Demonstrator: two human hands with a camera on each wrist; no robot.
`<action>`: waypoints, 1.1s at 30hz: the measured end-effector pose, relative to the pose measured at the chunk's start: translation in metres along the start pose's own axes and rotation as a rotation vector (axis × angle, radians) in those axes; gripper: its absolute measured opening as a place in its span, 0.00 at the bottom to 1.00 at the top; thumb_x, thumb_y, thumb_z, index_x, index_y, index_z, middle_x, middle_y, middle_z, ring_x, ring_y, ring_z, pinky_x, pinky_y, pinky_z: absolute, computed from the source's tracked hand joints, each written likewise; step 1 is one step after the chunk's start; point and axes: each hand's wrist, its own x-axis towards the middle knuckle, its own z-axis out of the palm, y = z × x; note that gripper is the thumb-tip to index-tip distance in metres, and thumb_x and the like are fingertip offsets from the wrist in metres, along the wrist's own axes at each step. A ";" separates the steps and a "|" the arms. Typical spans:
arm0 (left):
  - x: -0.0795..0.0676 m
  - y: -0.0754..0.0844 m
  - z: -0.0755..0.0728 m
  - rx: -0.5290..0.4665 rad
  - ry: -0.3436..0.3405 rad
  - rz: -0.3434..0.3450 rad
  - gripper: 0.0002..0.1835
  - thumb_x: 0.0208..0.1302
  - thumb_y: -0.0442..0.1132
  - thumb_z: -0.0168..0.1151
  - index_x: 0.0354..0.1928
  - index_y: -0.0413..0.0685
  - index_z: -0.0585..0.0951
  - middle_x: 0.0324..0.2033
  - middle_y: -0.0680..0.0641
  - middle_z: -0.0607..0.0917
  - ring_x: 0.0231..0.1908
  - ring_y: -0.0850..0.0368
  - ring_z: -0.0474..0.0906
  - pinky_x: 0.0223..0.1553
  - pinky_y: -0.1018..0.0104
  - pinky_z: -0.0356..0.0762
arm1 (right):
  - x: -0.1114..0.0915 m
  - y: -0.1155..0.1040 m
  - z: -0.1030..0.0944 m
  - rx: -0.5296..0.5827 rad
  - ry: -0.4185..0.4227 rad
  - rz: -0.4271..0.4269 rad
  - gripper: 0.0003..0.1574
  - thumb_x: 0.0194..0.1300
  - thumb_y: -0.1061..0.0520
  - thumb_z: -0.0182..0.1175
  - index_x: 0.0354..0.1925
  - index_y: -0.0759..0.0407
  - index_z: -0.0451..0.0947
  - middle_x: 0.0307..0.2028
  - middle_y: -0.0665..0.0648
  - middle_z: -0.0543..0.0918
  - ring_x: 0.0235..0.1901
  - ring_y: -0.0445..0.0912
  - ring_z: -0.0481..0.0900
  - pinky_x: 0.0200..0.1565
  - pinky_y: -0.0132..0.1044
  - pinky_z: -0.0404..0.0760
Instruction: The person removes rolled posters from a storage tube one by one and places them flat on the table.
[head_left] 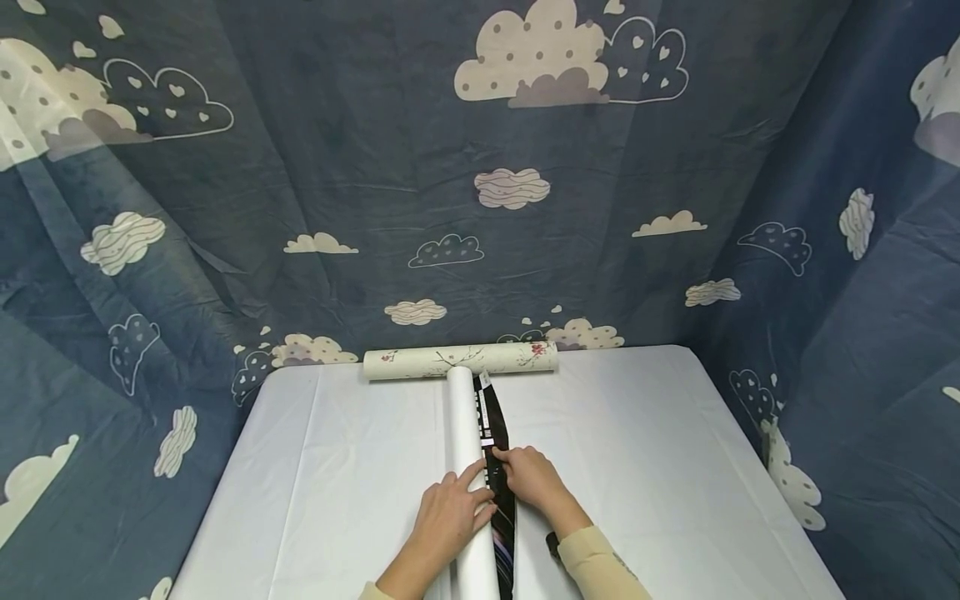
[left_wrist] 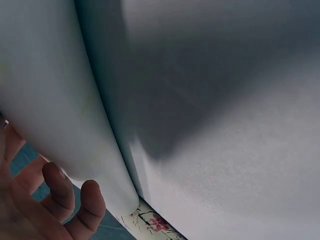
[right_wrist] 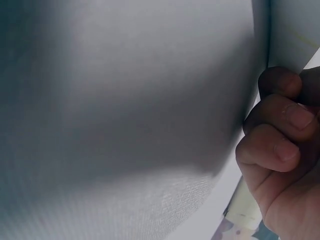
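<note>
A long white roll of printed sheet [head_left: 465,425] lies lengthwise on the white table. Along its right side a loose black printed edge [head_left: 504,521] shows, with white marks and coloured streaks. My left hand [head_left: 447,510] rests across the roll from the left, fingers spread over its top; the left wrist view has these fingers [left_wrist: 92,200] loosely bent beside the white surface. From the right, my right hand [head_left: 534,477] pinches the black edge near the middle of its length. Its fingers [right_wrist: 272,150] look curled in the right wrist view.
A second roll, cream with red flowers and branches [head_left: 405,364], lies crosswise at the table's back edge, touching or close to the white roll's far end. Blue cloud-patterned cloth [head_left: 360,167] hangs behind and at both sides. The white tablecloth [head_left: 637,433] has fold lines.
</note>
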 end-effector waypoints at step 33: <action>-0.004 -0.006 0.002 0.069 0.018 -0.027 0.17 0.61 0.67 0.70 0.37 0.67 0.90 0.62 0.52 0.84 0.33 0.56 0.77 0.28 0.65 0.67 | 0.000 0.000 -0.005 0.028 0.020 0.061 0.21 0.70 0.65 0.62 0.58 0.57 0.88 0.49 0.67 0.92 0.28 0.51 0.80 0.30 0.46 0.75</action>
